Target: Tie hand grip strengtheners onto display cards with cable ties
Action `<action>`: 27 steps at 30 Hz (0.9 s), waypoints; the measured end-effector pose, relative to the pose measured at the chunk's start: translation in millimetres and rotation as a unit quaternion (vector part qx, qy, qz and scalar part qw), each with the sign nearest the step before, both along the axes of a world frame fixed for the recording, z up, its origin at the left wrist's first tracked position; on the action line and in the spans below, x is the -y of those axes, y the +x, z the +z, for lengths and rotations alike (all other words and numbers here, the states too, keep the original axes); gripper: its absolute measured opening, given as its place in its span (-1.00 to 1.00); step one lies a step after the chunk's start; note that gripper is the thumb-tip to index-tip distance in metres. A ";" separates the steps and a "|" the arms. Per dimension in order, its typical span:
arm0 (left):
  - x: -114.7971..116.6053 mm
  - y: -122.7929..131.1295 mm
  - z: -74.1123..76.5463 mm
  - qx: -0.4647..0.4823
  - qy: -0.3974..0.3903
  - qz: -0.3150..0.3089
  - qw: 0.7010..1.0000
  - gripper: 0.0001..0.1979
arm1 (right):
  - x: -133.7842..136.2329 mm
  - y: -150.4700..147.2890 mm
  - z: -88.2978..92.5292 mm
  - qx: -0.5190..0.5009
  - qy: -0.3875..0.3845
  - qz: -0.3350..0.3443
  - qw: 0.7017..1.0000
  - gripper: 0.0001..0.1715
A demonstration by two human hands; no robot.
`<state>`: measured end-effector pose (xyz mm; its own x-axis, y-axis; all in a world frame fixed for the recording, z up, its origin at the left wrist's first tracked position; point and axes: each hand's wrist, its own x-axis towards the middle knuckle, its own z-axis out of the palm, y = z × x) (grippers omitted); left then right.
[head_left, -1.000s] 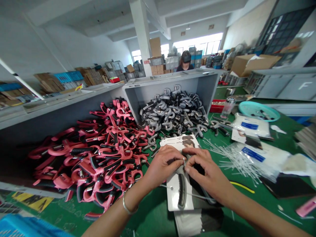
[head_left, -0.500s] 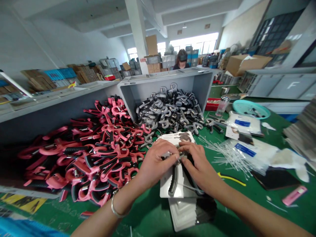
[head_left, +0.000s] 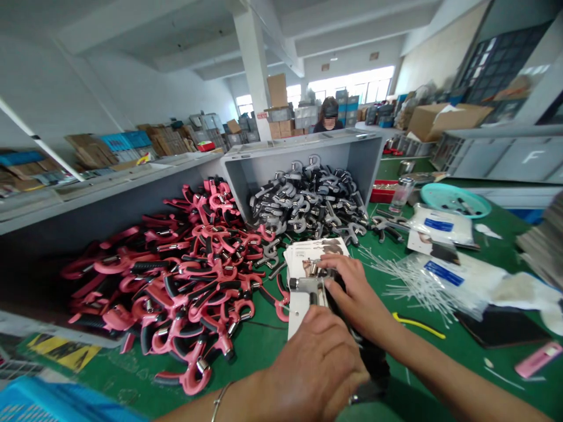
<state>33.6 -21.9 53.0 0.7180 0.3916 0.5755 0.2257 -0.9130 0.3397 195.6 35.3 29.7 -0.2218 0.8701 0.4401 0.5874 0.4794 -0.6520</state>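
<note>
A grey hand grip strengthener (head_left: 311, 285) with a metal spring lies on a white printed card (head_left: 297, 313) atop a stack of cards. My right hand (head_left: 354, 290) grips its spring end from the right, with thumb and fingers around it. Closer to me, my left hand (head_left: 319, 360) is closed over the lower handle area, its fingers curled downward. What those fingers hold is hidden. Several red grip strengtheners (head_left: 176, 281) lie heaped to the left of my hands. White zip ties (head_left: 413, 281) are scattered to the right.
A grey crate (head_left: 303, 146) on its side holds grey grip strengtheners (head_left: 308, 193). Yellow-handled pliers (head_left: 420, 326), plastic bags (head_left: 457, 278), a pink object (head_left: 539, 358) and a turquoise tray (head_left: 477, 210) lie right. A person (head_left: 329, 117) is beyond the crate.
My left hand has left the spring end beside my right hand and come down toward me over the handles. My right hand stays at the spring end. The view has shifted slightly.
</note>
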 end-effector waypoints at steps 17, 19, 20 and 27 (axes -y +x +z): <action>-30.2 0.0 -6.8 -0.042 0.063 0.208 0.975 -0.85 | -6.4 -1.5 -4.2 -0.024 0.011 -0.003 1.000 -0.74; -24.7 -0.4 -8.4 -0.087 0.078 0.170 0.979 -0.83 | -9.0 -0.3 -3.1 -0.023 0.002 0.001 1.000 -0.75; -21.6 -3.0 -8.8 -0.096 0.072 0.171 0.978 -0.85 | -8.9 1.3 -1.4 -0.023 -0.004 0.005 1.000 -0.75; -5.1 -44.8 -11.2 -0.090 -0.092 0.349 0.928 -0.45 | 38.7 17.2 25.8 0.023 0.011 0.063 0.998 -0.81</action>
